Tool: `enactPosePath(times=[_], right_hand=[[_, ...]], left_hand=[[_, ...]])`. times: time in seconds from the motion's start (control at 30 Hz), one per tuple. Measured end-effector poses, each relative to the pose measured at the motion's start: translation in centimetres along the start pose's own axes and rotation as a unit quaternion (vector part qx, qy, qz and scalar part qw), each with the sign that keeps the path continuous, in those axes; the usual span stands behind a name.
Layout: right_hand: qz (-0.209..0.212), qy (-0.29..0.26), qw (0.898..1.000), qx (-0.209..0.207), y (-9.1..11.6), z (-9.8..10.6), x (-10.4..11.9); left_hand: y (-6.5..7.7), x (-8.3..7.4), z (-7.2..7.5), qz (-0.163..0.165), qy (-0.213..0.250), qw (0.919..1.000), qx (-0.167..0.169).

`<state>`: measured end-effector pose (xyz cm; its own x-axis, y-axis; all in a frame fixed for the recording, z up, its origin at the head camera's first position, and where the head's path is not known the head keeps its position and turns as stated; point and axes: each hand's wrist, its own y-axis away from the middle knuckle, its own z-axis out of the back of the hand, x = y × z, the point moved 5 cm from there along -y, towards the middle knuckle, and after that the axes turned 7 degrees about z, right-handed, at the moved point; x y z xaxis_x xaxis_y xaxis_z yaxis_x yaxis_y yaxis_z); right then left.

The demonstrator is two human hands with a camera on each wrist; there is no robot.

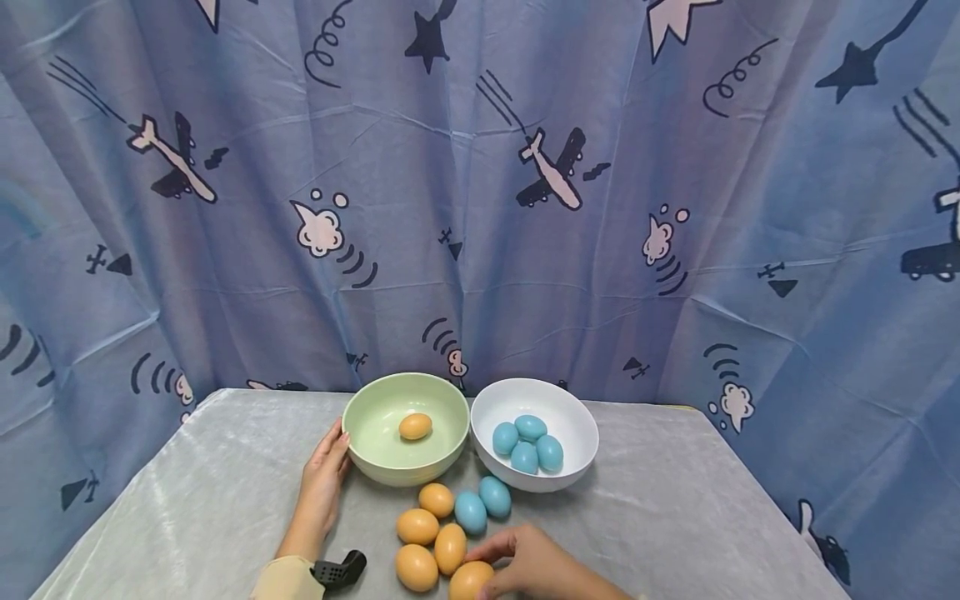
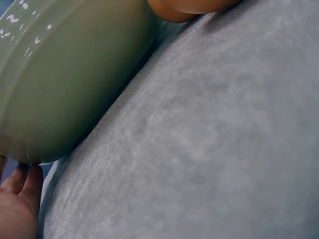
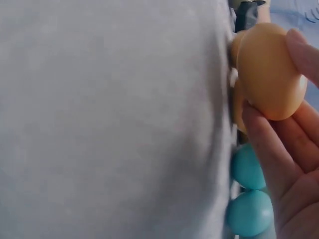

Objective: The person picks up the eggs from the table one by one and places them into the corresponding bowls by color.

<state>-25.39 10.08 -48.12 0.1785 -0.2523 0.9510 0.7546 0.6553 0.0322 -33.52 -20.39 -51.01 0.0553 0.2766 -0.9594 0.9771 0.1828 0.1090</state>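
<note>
My right hand pinches an orange egg between thumb and fingers, at the near end of a group of eggs. My left hand rests against the left side of a light green bowl, its fingertips touching the outer wall in the left wrist view. One orange egg lies in that bowl. To its right, a white bowl contains several blue eggs. In front of the bowls lie several loose orange eggs and two blue eggs.
A pale grey cloth covers the table. Behind it hangs a blue patterned curtain. The two bowls stand side by side near the table's back edge. A black strap device sits on my left wrist.
</note>
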Motion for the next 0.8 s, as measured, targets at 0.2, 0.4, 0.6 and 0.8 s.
enactPosePath(times=[0.2, 0.4, 0.6, 0.8], right_hand=[[0.043, 0.027, 0.999, -0.014, -0.6, 0.9, 2.1], [0.072, 0.057, 0.995, -0.035, -2.0, 1.6, 3.7], [0.067, 0.069, 0.995, -0.038, -3.7, 2.0, 5.0], [0.052, 0.071, 0.995, -0.046, -5.2, 2.2, 5.8]], left_hand=[[0.0, 0.0, -0.1, -0.001, -0.008, 1.0, -0.003], [0.0, 0.0, 0.0, 0.003, -0.009, 1.0, -0.004], [0.0, 0.0, 0.1, -0.003, 0.001, 1.0, 0.004], [-0.2, 0.2, 0.2, 0.003, -0.003, 1.0, -0.001]])
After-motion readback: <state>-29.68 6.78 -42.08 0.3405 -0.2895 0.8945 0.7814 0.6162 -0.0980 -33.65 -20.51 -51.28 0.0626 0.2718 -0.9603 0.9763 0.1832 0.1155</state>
